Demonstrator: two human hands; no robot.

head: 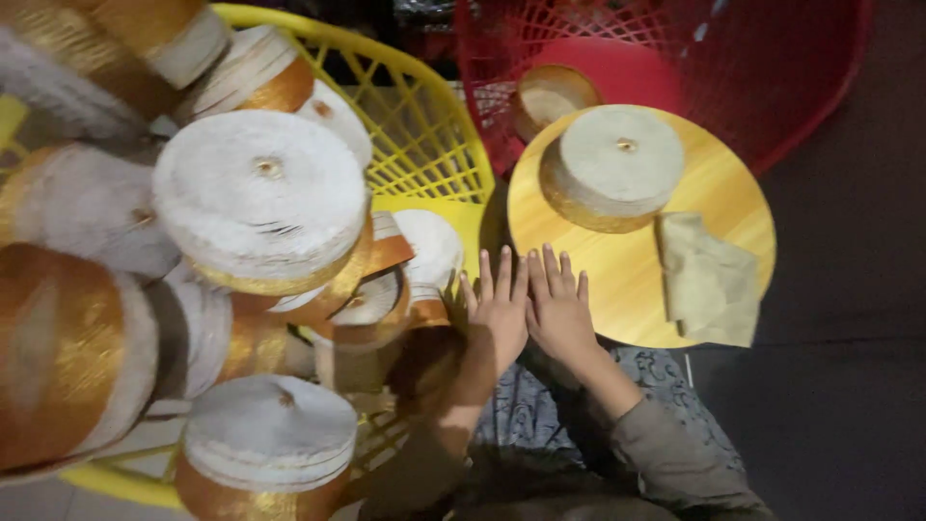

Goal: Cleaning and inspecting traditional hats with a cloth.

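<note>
Two hands: the left hand [497, 314] and the right hand [559, 307] lie flat side by side, palms down, fingers straight and a little spread. They hold nothing.
Where the hands are: they rest at the near edge of the round table [632, 270]. The two hands touch each other along their inner sides.
Table: a small round yellow wood top.
Roll on the table: one flat round roll [612, 164] sits on the far part of the table, white on top with a shiny gold band around its side. It is the roll nearest to the hands, but apart from them.
Cloth: a folded pale cloth [707, 280] lies on the table, just right of the right hand and near the roll.
Yellow basket: a yellow basket [424, 125] stands to the left, just beside the left hand. It is piled full of rolls [260, 198] that are white and gold like the one on the table.
Red basket: a red basket [733, 58] stands behind the table. One small gold roll [550, 96] lies inside it.
Sleeve: a grey sleeve [675, 453] covers the right arm.
</note>
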